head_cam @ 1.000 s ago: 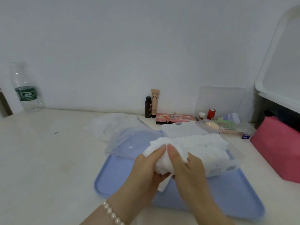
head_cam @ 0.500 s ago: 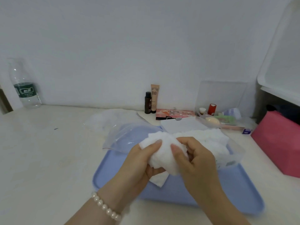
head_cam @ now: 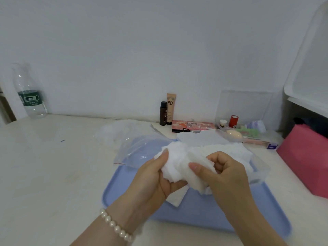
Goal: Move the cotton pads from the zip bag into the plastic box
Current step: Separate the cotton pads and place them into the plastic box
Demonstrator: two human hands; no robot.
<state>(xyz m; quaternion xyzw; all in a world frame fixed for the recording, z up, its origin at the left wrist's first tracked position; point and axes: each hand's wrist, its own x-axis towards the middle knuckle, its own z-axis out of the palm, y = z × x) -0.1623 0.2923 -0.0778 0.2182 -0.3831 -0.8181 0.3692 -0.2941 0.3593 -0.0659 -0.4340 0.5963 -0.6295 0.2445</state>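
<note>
Soft white cotton pads (head_cam: 177, 166) are held bunched above the blue plastic tray (head_cam: 204, 213).
Left hand (head_cam: 152, 181) and right hand (head_cam: 225, 174) are curled around them; light and compressible, they are best gripped as a wad.

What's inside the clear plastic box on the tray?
The plastic box holds a heap of white cotton pads. Both hands and their bunch of pads cover its near left part, so the bottom can't be seen.
</note>
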